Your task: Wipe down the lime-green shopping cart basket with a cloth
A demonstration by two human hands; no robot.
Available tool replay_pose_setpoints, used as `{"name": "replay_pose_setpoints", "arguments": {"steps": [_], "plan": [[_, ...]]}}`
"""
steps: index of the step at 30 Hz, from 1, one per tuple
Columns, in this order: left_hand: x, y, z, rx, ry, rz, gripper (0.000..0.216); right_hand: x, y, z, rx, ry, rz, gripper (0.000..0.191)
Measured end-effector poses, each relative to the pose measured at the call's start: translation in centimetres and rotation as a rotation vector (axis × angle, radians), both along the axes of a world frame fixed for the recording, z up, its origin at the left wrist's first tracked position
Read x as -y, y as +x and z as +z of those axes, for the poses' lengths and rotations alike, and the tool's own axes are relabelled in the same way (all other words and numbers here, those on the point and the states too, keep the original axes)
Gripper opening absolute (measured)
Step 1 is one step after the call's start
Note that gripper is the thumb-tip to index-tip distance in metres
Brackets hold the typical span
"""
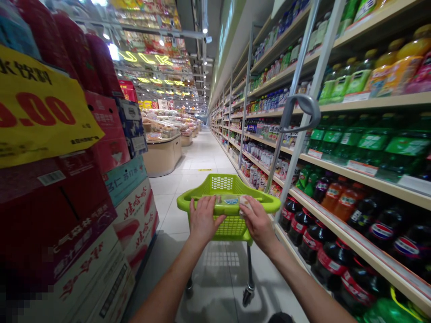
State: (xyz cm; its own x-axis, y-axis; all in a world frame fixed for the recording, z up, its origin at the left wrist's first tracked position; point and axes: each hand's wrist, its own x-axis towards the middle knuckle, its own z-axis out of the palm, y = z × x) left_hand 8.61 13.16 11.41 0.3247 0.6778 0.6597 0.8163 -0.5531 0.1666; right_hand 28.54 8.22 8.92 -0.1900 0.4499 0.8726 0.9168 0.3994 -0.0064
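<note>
A lime-green plastic shopping cart [225,185] on wheels stands in a supermarket aisle right in front of me. My left hand [203,216] is wrapped over the near handle of the cart, fingers curled on top. My right hand [256,220] grips the same handle to the right, and a small pale item shows under its fingers; what it is I cannot make out. The inside of the basket is hidden by its rim from here.
Shelves of drink bottles [357,148] run along the right, with a metal ladder rail [296,112] leaning on them. Stacked red and white cartons [101,197] with a yellow price sign [37,107] stand at the left. The tiled aisle [198,157] runs ahead past display counters [163,150].
</note>
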Motion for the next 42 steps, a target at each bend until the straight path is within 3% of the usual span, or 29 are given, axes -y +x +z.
{"name": "replay_pose_setpoints", "arguments": {"steps": [5, 7, 13, 20, 27, 29, 34, 36, 40, 42], "plan": [[0.0, -0.3, 0.1, -0.003, -0.006, -0.012, 0.052, 0.2, 5.0, 0.0, -0.155, -0.007, -0.22, 0.035], [0.0, -0.2, 0.0, 0.004, 0.0, -0.012, 0.052, 0.4, 5.0, 0.1, -0.209, -0.011, -0.26, 0.036], [0.1, 0.1, -0.2, 0.007, 0.029, -0.013, 0.051, 0.3, -1.2, 0.4, -0.042, -0.052, 0.037, 0.038], [0.2, -0.2, -0.2, 0.004, 0.02, -0.014, 0.051, 0.3, 3.0, 0.4, -0.085, -0.071, -0.232, 0.038], [0.3, 0.6, -0.3, 0.004, 0.021, 0.001, 0.052, -0.8, -3.3, 0.3, -0.009, -0.015, 0.009, 0.042], [0.3, 0.4, -0.2, -0.003, 0.025, -0.007, 0.052, -0.8, -2.7, 0.2, 0.002, -0.017, 0.021, 0.041], [0.3, -0.1, -0.1, -0.006, 0.017, -0.019, 0.05, 0.0, 1.6, 0.1, -0.171, 0.004, -0.156, 0.041], [0.4, 0.1, -0.1, 0.001, 0.016, -0.013, 0.05, 0.1, 0.8, 0.0, -0.185, 0.004, -0.139, 0.043], [0.6, 0.7, -0.1, 0.003, 0.018, -0.003, 0.049, -0.3, -3.7, -0.1, -0.058, -0.006, 0.03, 0.041], [0.6, 0.5, -0.1, -0.013, 0.015, -0.013, 0.048, -0.5, -4.0, 0.0, -0.027, -0.006, 0.035, 0.04]]}}
